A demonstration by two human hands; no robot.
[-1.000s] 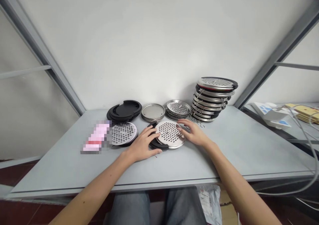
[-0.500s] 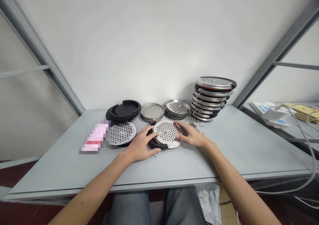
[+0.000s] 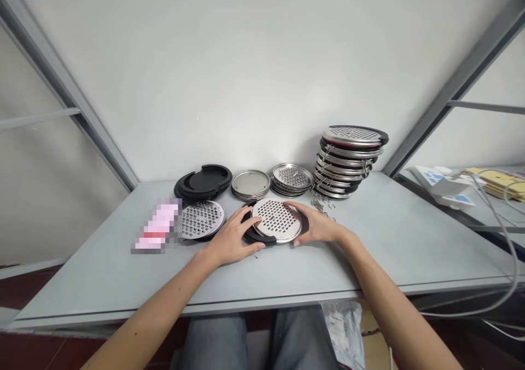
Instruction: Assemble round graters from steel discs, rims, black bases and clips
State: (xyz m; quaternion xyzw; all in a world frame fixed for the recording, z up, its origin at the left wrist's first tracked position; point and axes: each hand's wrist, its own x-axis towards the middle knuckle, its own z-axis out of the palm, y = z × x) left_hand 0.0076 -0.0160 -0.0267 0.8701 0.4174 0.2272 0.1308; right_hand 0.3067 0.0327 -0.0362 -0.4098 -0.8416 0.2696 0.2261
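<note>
We've got a round perforated steel disc (image 3: 276,218) sitting on a black plastic ring (image 3: 257,235), both on the grey table (image 3: 389,233), just in front of the flat steel lid stack (image 3: 251,183). The disc lies dead centre between our hands, so neither is really nearer; being round it has no long axis to speak of, it just lies flat, offset a bit to the right of the ring, w/ the black rim peeking out on the left and near side.

Left hand (image 3: 233,237): fingers loosely curled, thumb and fingertips on the ring's left edge, bracing it rather than gripping. Right hand (image 3: 318,225): half open, cupped round the disc's right rim, index finger over the far edge, thumb at the near edge.

Vs. half a sec ago: the right hand lay flatter, fingers resting on top of the disc; it has now slid off to the rim and curled round it. The left hand, disc and ring have barely moved.

Left of the disc: a second perforated disc (image 3: 202,219). Behind it: black rings (image 3: 204,180), a grater disc stack (image 3: 292,177), and a tall assembled stack (image 3: 349,161).
</note>
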